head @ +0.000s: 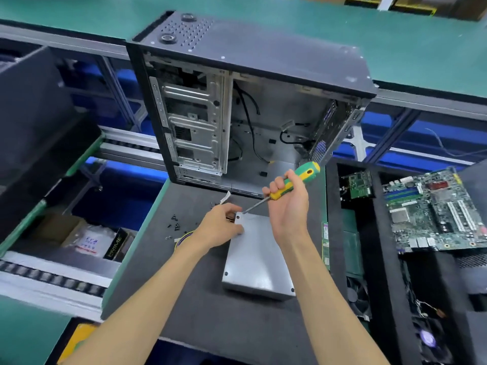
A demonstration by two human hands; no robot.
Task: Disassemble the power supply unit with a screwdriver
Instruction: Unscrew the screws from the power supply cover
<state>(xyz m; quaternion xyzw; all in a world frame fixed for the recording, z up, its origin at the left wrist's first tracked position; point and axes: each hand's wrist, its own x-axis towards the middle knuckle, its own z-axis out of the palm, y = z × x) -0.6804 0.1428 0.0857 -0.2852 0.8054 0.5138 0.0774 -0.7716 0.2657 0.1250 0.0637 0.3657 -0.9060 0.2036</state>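
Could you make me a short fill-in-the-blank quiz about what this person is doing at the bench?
1. The right hand grips a screwdriver whose handle is yellow and ____.
2. The screwdriver's tip sits at a far ____ of the silver power supply unit.
3. The left hand steadies the unit on its ____ side.
4. Behind the unit stands an opened computer ____.

Missing words: green; corner; left; case

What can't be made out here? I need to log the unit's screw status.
Head view only:
- Far-left corner screw of the power supply unit: hidden by the screwdriver tip and left hand.
- Unit's left side: behind the left hand.
- Loose screws: too small to count.
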